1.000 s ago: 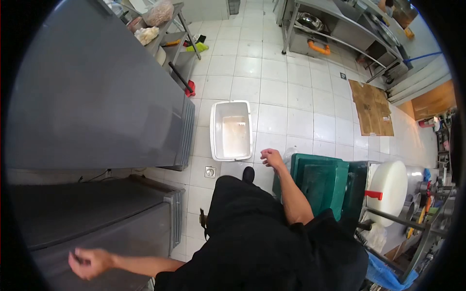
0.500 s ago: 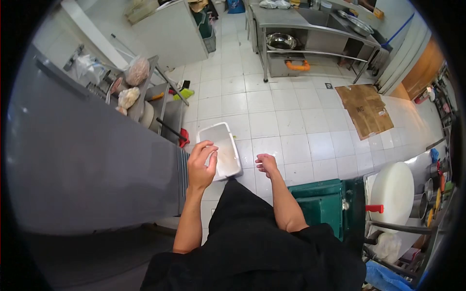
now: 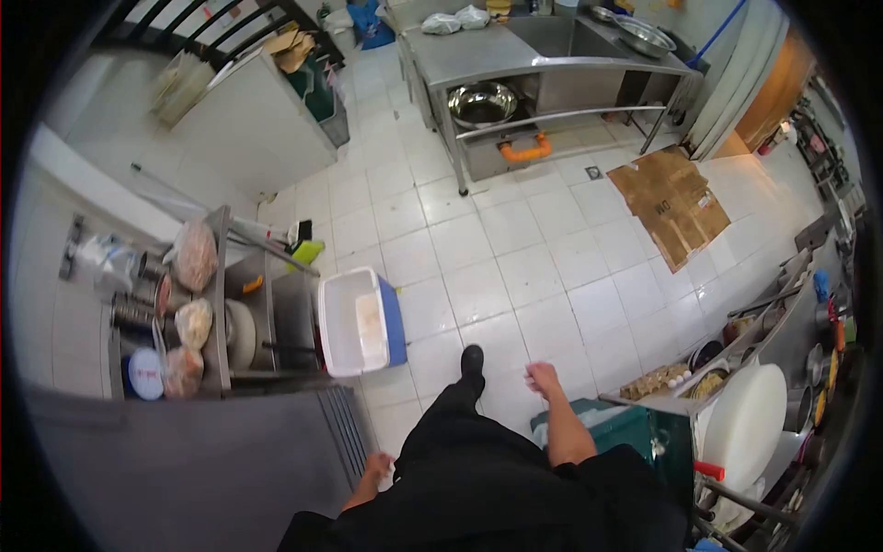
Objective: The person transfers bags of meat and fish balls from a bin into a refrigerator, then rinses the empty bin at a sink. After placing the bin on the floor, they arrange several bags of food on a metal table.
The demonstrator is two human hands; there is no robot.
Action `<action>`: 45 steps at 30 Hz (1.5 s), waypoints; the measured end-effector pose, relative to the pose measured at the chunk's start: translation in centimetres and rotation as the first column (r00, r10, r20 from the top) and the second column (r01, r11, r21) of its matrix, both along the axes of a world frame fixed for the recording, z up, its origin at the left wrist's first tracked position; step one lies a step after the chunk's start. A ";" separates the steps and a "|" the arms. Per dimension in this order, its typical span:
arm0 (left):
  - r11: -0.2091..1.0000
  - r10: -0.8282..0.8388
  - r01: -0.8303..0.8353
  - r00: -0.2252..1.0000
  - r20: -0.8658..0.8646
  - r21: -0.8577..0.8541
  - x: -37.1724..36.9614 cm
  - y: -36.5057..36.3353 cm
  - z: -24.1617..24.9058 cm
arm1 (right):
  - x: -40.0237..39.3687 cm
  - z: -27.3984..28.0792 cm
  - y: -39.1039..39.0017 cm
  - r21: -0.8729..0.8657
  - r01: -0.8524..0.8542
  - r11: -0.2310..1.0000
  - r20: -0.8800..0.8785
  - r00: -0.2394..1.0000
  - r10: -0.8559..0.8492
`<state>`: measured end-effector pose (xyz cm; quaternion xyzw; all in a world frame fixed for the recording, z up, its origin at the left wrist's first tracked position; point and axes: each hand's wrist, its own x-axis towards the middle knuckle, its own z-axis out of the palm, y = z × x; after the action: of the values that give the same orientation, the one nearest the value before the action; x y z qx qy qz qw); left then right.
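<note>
My left hand hangs low beside my left leg, close to the corner of a large grey cabinet. Its fingers are mostly turned out of sight. Out in front of my right side, my right hand has its fingers curled in, with nothing visible in them, above the tiled floor. Ahead and to the left stands a blue and white cooler box, lidless, with a whitish inside; neither hand touches it. A green bin is below my right forearm.
A metal shelf with bagged food stands left of the cooler. A steel sink table with a metal basin beneath is at the back. Flattened cardboard lies on the floor. A rack with a round white board is at right.
My view has shifted forward and turned, and the cooler now appears farther left, showing its blue side. My left hand has dropped to my side; my right hand is lower and farther right.
</note>
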<state>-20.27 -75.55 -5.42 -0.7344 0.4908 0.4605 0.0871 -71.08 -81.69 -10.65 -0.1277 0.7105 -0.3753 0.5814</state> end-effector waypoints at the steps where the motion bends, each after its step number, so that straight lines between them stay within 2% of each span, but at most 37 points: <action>1: 0.997 -0.064 0.064 0.998 -0.015 0.047 -0.1 -1.7 -0.4 | -2.6 -2.1 0.7 0.098 -0.164 0.982 -0.111 0.978 0.175; 3: 0.963 -0.266 0.268 0.958 -0.107 0.012 -0.9 -7.2 -2.6 | -5.8 1.1 1.9 0.237 -0.020 0.971 -0.114 0.992 0.048; 5: 0.852 -0.521 0.495 0.836 -0.175 -0.171 -3.2 -15.0 -5.6 | -8.6 3.5 2.7 0.275 0.140 0.951 -0.130 0.986 -0.107; 6: 0.830 -0.543 0.507 0.831 -0.123 -0.233 -4.3 -19.2 -9.3 | -9.7 4.1 3.3 0.267 0.238 0.934 -0.126 0.969 -0.211; 7: 0.795 -0.588 0.573 0.809 -0.021 -0.200 -8.2 -24.1 -7.2 | -10.8 4.1 3.8 0.270 0.256 0.928 -0.128 0.965 -0.229; 8: 0.859 -0.476 0.433 0.873 -0.111 -0.274 -11.4 -29.0 -6.9 | -11.8 3.9 4.0 0.278 0.323 0.904 -0.112 0.946 -0.304; 9: 0.898 -0.440 0.433 0.888 -0.134 -0.076 -15.0 -34.4 -6.1 | -12.4 3.5 4.1 0.286 0.386 0.877 -0.096 0.922 -0.375; 10: 0.664 -0.701 0.665 0.713 0.026 -0.343 -17.5 -39.3 -8.0 | -12.7 3.7 3.9 0.295 0.402 0.867 -0.104 0.915 -0.389; 11: 0.772 -0.614 0.563 0.781 -0.115 -0.296 -21.0 -43.7 -6.2 | -13.0 3.8 3.5 0.307 0.407 0.860 -0.112 0.913 -0.392; 12: 0.722 -0.657 0.561 0.740 -0.144 -0.405 -24.4 -47.9 -5.3 | -13.1 3.7 2.7 0.351 0.424 0.835 -0.111 0.904 -0.412; 13: 0.684 -0.676 0.537 0.720 -0.153 -0.493 -27.4 -52.0 -6.5 | -13.2 3.6 1.8 0.400 0.426 0.812 -0.113 0.902 -0.417; 15: 0.557 -0.725 0.524 0.685 -0.069 -0.645 -34.4 -58.1 -2.7 | -13.9 2.8 -0.3 0.440 0.386 0.811 -0.011 0.905 -0.425; 16: 0.629 -0.662 0.387 0.721 -0.204 -0.674 -37.7 -60.1 -0.2 | -14.7 2.5 -1.5 0.464 0.347 0.815 0.039 0.911 -0.410; 17: 0.643 -0.641 0.369 0.738 -0.209 -0.671 -40.3 -61.3 1.2 | -16.2 2.1 -3.1 0.471 0.292 0.833 0.073 0.927 -0.367; 19: 0.771 -0.537 0.208 0.720 -0.440 -0.602 -45.5 -64.0 3.3 | -19.5 1.4 -6.3 0.470 0.184 0.863 0.117 0.957 -0.267; 21: 0.775 -0.540 0.201 0.702 -0.463 -0.599 -48.6 -64.5 4.0 | -24.6 1.5 -10.4 0.432 0.084 0.898 0.114 0.982 -0.147; 23: 0.797 -0.583 0.377 0.686 -0.436 -0.472 -50.6 -64.8 5.4 | -30.9 0.9 -15.0 0.344 0.022 0.939 0.069 0.996 -0.049; 24: 0.799 -0.578 0.372 0.690 -0.434 -0.472 -51.3 -64.9 6.4 | -35.0 0.0 -17.9 0.262 0.019 0.965 0.012 1.000 -0.022; 26: 0.659 -0.645 0.506 0.760 -0.073 -0.556 -52.8 -64.6 8.8 | -43.3 -0.1 -24.2 0.125 0.082 0.989 -0.130 0.989 -0.066; 27: 0.743 -0.608 0.532 0.791 -0.076 -0.407 -53.2 -66.2 9.9 | -46.8 2.1 -28.8 0.159 0.178 0.971 -0.173 0.973 -0.150; 29: 0.722 -0.432 0.428 0.893 0.129 -0.543 -53.4 -69.8 9.6 | -52.4 7.0 -36.6 0.005 0.146 0.989 -0.310 0.941 -0.137; 31: 0.655 -0.233 0.291 0.956 0.180 -0.698 -52.8 -75.4 9.8 | -56.0 12.0 -43.8 -0.027 0.099 0.995 -0.456 0.885 -0.101; 33: 0.583 -0.053 0.201 0.976 0.210 -0.787 -52.8 -82.1 11.6 | -58.6 14.0 -48.7 -0.127 0.121 0.985 -0.472 0.866 -0.167; 35: 0.563 0.028 0.213 0.961 0.276 -0.798 -53.7 -89.2 13.4 | -59.3 16.5 -53.0 -0.183 0.126 0.975 -0.483 0.852 -0.201; 36: 0.566 0.023 0.210 0.962 0.270 -0.797 -55.3 -92.9 14.2 | -59.5 17.2 -55.0 -0.245 0.123 0.962 -0.491 0.840 -0.232; 37: 0.601 -0.006 0.298 0.929 0.369 -0.742 -56.5 -96.1 14.8 | -59.9 17.1 -55.9 -0.234 0.123 0.964 -0.497 0.838 -0.227; 38: 0.636 -0.035 0.373 0.888 0.458 -0.676 -57.5 -98.1 14.8 | -60.5 17.2 -56.5 -0.233 0.024 0.972 -0.536 0.831 -0.149; 39: 0.604 -0.018 0.404 0.869 0.495 -0.687 -59.6 -100.1 13.6 | -61.3 17.6 -58.1 -0.241 -0.081 0.967 -0.578 0.813 -0.076; 40: 0.567 0.003 0.435 0.848 0.530 -0.700 -63.0 -102.3 12.2 | -61.0 18.4 -59.2 -0.249 -0.046 0.967 -0.585 0.803 -0.113; 42: 0.495 -0.188 0.443 0.894 0.406 -0.748 -71.9 -104.4 10.9 | -58.2 23.1 -62.8 -0.213 0.027 0.977 -0.558 0.818 -0.144; 43: 0.372 -0.234 0.437 0.898 0.373 -0.819 -77.4 -104.3 9.8 | -58.8 23.9 -64.6 -0.203 0.020 0.979 -0.559 0.819 -0.133; 44: 0.441 -0.363 0.357 0.910 0.200 -0.824 -82.7 -104.1 11.4 | -59.2 24.4 -66.0 -0.211 -0.018 0.977 -0.560 0.822 -0.106; 45: 0.503 -0.531 0.451 0.835 0.149 -0.737 -87.0 -103.7 14.3 | -59.2 25.1 -66.6 -0.211 -0.051 0.976 -0.557 0.827 -0.077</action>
<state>-107.25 -179.26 8.84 -0.5099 0.8262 0.2081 -0.1190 -130.30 -148.34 14.40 -0.2900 0.8058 -0.4001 0.3264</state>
